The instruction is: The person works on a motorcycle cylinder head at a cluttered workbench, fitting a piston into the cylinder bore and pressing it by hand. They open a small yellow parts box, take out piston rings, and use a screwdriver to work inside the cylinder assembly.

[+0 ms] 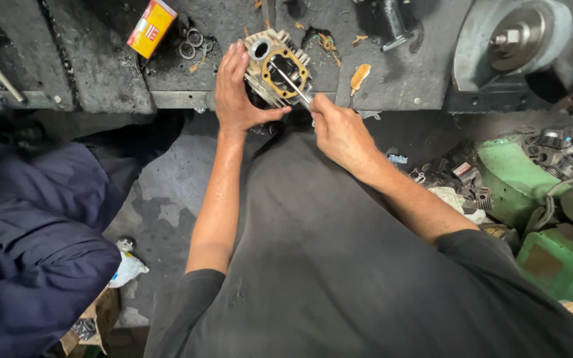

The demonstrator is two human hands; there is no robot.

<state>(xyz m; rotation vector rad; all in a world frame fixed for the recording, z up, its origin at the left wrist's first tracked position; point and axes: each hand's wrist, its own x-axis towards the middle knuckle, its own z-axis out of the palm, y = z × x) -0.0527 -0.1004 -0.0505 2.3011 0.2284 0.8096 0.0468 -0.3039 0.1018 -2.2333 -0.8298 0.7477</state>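
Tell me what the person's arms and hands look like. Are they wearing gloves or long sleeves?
No gloves: both the left hand and the right hand are bare, with no rings, watch or bracelet showing. The forearms are bare too. The person wears a dark grey short-sleeved shirt, and its sleeves end at about the elbows. The cloth looks plain, with no pattern or print visible.

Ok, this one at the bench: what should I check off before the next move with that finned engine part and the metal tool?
1. Left hand grips the finned engine part from its side: ok.
2. Part rests at the workbench edge, not hanging free: ok.
3. Right hand holds the thin metal tool: ok.
4. Tool tip lies on the orange gasket face: ok.
5. Gasket loose or stuck: cannot tell.
6. Loose rings and yellow box lie apart from the part: ok.
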